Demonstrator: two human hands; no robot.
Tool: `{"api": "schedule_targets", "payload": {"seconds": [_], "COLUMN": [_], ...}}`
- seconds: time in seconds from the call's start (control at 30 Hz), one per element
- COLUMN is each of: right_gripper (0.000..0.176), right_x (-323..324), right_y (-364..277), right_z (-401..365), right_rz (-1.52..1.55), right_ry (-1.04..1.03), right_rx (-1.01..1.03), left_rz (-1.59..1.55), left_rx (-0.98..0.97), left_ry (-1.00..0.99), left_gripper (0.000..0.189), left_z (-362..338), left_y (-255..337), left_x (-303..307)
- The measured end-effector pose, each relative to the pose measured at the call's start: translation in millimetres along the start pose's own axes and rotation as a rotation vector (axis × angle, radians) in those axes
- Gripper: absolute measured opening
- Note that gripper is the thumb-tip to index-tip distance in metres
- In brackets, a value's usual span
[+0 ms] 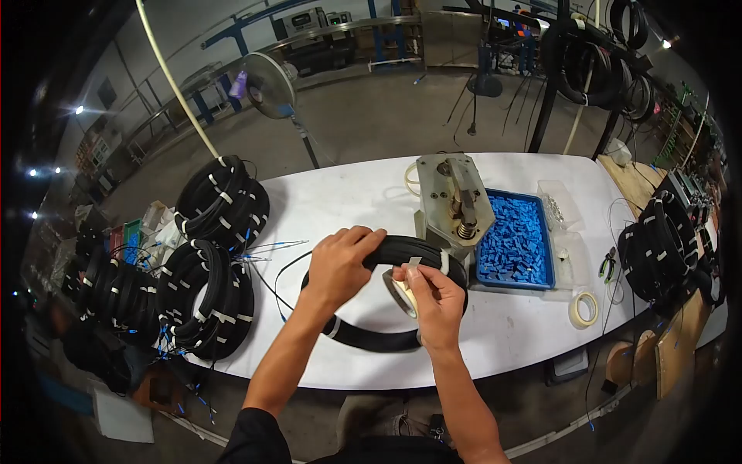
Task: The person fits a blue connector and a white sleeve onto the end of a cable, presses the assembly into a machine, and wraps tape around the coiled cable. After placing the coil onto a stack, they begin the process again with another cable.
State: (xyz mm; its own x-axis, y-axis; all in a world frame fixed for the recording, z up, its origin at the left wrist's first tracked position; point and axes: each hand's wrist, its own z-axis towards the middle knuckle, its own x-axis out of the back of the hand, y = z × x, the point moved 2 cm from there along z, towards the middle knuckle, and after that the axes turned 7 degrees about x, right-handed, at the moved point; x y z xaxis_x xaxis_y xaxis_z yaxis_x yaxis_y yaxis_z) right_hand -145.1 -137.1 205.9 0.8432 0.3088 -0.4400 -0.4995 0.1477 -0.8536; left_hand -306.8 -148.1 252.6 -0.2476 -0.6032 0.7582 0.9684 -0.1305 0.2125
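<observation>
Cable coil could spring loose if the left hand, curled over it, slackens, right hand pinching tape roll!

a metal machine, stacked cable coils and a parts tray show this is a workshop.

1. The single view is worn on the head, looking forward and down from above the lap.
2. The hands sit near the lens, around mid-frame, with the forearms reaching in from below.
3. The tabletop spans the middle, seen from above its near edge.
4. Farther off, the floor and a fan fill the upper part.
5. The wide lens bends straight lines and darkens the corners.
</observation>
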Motion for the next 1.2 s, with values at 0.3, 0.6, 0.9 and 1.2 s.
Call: {"api": "schedule_targets", "payload": {"seconds": [0.3,0.6,0.9,1.2], "right_gripper": [0.02,0.03,0.027,0.022], "right_x": [-6,-6,-11,-14], "right_y": [-36,-44,-53,-52], "right_z": [-20,-25,-34,-52], "right_rz": [0.041,-0.008,-0.29,-0.374], "right_ry": [-0.021,0.028,0.037,0.041], "right_rx": [-0.115,-0.087,0.003,0.065], "left_rz": [-0.01,-0.084,0.008,0.013], "left_rx": [0.034,-0.111,-0.142,-0.132], "left_ry": [0.024,-0.372,-0.367,-0.242], "left_gripper": [0.054,0.08,0.074,0.069], "left_z": [-41,-40,-33,-34], "left_y": [25,36,47,43], "left_x": [25,56,57,44]}}
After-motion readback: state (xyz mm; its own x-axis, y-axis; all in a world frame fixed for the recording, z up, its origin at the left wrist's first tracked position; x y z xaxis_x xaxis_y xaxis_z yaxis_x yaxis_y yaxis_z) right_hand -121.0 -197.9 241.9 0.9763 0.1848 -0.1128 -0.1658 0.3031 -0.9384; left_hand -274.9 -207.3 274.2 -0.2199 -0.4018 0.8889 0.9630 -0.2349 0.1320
